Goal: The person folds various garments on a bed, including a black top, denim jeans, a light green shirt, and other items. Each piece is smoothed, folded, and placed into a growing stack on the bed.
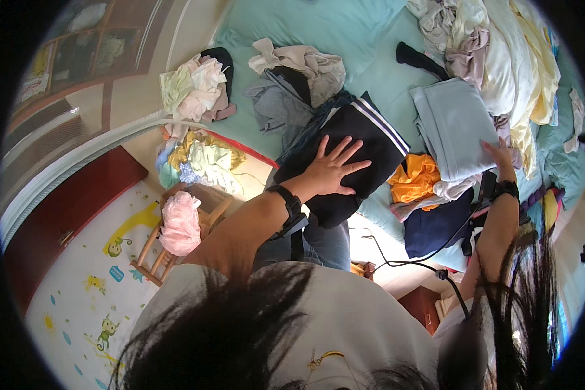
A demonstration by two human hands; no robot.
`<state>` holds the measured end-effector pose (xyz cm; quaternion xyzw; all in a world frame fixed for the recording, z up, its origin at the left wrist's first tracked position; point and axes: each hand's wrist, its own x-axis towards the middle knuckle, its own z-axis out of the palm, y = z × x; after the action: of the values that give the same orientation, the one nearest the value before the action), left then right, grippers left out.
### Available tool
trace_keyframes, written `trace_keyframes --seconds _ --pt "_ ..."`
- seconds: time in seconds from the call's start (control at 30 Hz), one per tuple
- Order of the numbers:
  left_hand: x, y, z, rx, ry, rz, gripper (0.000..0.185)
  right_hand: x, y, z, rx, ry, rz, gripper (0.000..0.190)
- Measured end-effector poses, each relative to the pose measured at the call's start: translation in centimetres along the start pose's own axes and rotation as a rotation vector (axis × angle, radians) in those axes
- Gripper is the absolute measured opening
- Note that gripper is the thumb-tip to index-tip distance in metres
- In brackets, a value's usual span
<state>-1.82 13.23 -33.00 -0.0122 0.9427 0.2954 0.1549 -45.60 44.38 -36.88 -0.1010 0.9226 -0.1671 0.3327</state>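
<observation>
My left hand (339, 165) lies flat, fingers spread, on a folded black garment (365, 131) with white stripes along one edge. That garment rests close to my body at the bed's near side. At the right, my right hand (500, 152) grips the near right edge of a folded light blue cloth (456, 126); some of its fingers are hidden. Just below the cloth lie a crumpled orange garment (416, 179) and a dark navy garment (436, 226). Dark blue denim (297, 139) shows beneath the black garment's left side.
Grey garments (278, 105), a beige garment (321, 70) and a pale clothes pile (195, 87) lie on the teal bedsheet (375, 97). Cream bedding (507, 63) is heaped at right. A wooden chair (151, 258) bears pink cloth (181, 223). A black cable (414, 262) hangs near my right arm.
</observation>
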Motion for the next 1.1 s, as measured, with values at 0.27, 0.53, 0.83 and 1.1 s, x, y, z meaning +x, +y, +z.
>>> trace_keyframes --seconds 0.27,0.53,0.83,1.1 --pt "0.4 0.1 -0.1 -0.010 0.001 0.007 0.080 -3.4 -3.6 1.0 0.406 -0.382 0.285 0.050" --pt "0.4 0.6 -1.0 0.043 -0.083 -0.014 0.082 -9.5 -5.2 2.9 0.583 -0.253 0.233 0.047" --pt "0.1 -0.1 -4.0 -0.159 -0.240 -0.005 0.068 -28.2 -16.6 -5.7 1.294 -0.017 0.204 0.052" --pt "-2.7 0.2 -12.3 -1.224 -0.028 -0.201 0.058 -40.2 -24.3 1.9 1.536 0.230 0.107 0.061"
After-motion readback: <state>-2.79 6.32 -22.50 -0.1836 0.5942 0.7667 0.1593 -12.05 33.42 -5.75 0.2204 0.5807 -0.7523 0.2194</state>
